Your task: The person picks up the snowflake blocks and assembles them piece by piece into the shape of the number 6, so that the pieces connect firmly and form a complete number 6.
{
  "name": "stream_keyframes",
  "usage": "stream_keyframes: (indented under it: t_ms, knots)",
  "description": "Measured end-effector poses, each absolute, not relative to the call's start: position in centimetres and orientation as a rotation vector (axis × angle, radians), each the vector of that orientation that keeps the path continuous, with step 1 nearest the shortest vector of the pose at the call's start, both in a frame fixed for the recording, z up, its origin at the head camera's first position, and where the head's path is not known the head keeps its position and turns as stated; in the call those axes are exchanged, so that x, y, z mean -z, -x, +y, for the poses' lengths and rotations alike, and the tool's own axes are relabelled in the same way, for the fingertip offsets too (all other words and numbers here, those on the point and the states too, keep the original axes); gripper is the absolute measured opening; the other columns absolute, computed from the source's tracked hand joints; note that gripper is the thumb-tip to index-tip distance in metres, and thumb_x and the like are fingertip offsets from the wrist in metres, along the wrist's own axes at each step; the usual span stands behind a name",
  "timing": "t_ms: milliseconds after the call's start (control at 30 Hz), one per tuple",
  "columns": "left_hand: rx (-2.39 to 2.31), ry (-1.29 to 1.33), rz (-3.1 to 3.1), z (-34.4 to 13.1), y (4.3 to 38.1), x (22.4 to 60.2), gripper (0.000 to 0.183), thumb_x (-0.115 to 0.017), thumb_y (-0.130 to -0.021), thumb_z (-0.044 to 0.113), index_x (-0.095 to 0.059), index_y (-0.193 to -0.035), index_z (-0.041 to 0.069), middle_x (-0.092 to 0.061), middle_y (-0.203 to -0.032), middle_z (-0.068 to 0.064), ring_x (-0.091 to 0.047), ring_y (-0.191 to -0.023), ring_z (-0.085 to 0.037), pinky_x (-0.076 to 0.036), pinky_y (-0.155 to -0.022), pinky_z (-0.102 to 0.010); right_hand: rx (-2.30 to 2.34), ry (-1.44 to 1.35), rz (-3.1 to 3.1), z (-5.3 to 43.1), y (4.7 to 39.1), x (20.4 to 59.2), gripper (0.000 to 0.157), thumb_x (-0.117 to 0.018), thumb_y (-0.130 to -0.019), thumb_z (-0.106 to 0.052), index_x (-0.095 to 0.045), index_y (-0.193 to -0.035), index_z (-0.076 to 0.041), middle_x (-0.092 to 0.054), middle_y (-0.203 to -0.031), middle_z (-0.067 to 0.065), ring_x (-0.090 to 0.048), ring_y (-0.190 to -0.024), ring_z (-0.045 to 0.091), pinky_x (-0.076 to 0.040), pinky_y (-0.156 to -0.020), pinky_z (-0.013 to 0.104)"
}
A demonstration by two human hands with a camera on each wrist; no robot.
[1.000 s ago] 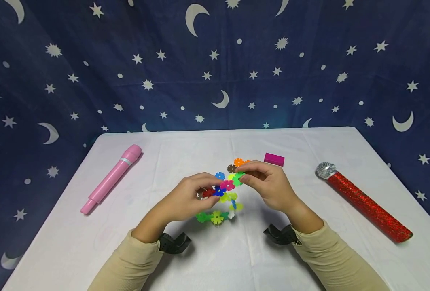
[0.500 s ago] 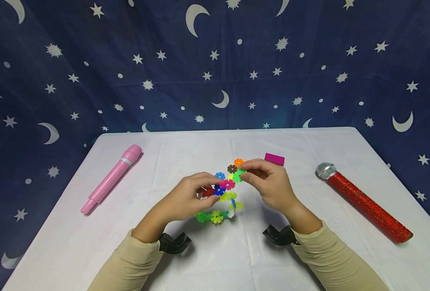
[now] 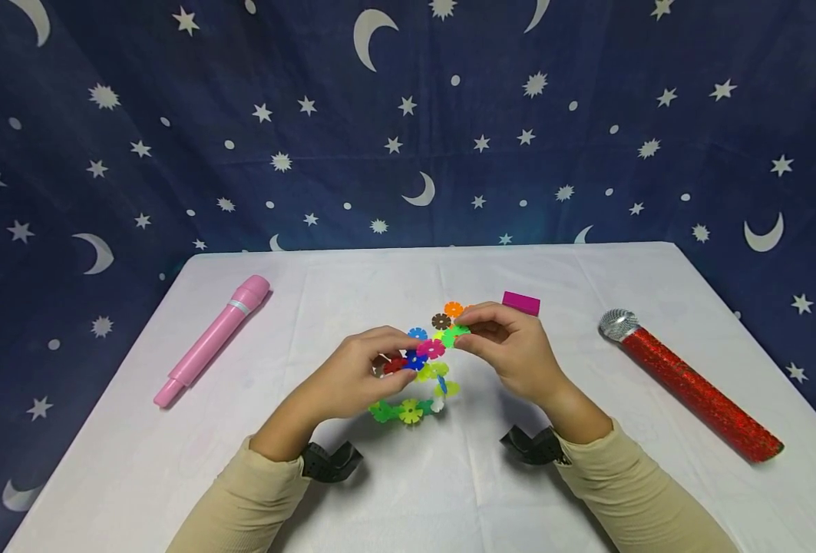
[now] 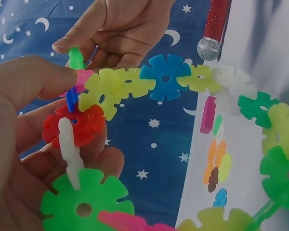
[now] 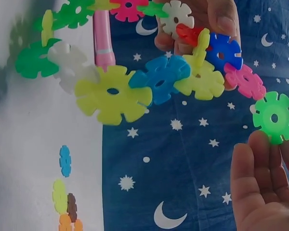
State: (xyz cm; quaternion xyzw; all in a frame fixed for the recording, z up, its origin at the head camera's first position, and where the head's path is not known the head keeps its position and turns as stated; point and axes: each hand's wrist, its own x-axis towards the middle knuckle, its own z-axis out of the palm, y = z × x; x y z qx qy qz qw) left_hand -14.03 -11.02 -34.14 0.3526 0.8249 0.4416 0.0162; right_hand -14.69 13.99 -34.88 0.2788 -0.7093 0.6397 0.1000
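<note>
Slotted plastic snowflake discs in many colours are joined edge to edge in a curving chain [image 5: 160, 81]. With thumb and fingers my left hand [image 3: 355, 380] holds the chain near its dark blue disc [image 3: 416, 361] and red disc [image 4: 89, 134]. Just past the blue one, a pink disc [image 5: 245, 81] makes up the chain's end. My right hand [image 3: 520, 357] pinches a bright green disc [image 5: 281, 129], whose edge meets the pink disc's rim. From there the chain hangs and loops round toward the person, partly hidden behind the left hand in the head view.
Loose discs, among them an orange one [image 3: 453, 309] and a brown one [image 3: 441, 321], lie behind the hands. A magenta block [image 3: 521, 302] sits at the back. A pink microphone [image 3: 213, 338] lies left, a red glittery microphone [image 3: 698, 392] right, on the white tablecloth [image 3: 138, 476].
My right fingers have shifted slightly and the green disc has tilted against the pink one. The left hand has stayed almost still.
</note>
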Motion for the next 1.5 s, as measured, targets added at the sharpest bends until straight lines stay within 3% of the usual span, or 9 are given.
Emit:
stream_keyframes:
  t_ms: [767,1100,1500]
  knots:
    - [-1.366,-1.096,2.572,-10.89,13.99,34.18,0.037,-0.074,-0.089,0.008,-0.069,-0.125,0.003,-0.067,-0.111,-0.003,-0.060,-0.090,-0.012,-0.055,-0.078,-0.028,-1.894,-0.857,-2.086,13.81,14.67,35.15,0.026,-0.073,-0.080,0.017,-0.066,-0.105,0.015,-0.067,-0.101,0.012,-0.068,-0.088,0.012,-0.056,-0.079,0.026]
    - [-1.460,-1.031,2.610,-10.64,14.17,34.49,0.037,-0.071,-0.091,0.006,-0.066,-0.127,0.006,-0.069,-0.116,-0.002,-0.065,-0.093,-0.013,-0.056,-0.083,-0.032,-1.936,-0.812,-2.119,13.97,14.83,35.31,0.025,-0.066,-0.085,0.018,-0.064,-0.110,0.017,-0.064,-0.111,0.027,-0.066,-0.098,0.011,-0.055,-0.083,0.026]
    - [-1.475,-1.100,2.642,-10.37,14.12,34.83,0.035,-0.074,-0.090,0.006,-0.068,-0.125,0.005,-0.070,-0.112,-0.002,-0.063,-0.090,-0.011,-0.055,-0.081,-0.029,-2.026,-0.758,-1.996,13.48,14.75,35.66,0.033,-0.066,-0.079,0.024,-0.058,-0.111,0.022,-0.068,-0.105,0.002,-0.068,-0.092,0.010,-0.056,-0.080,0.026]
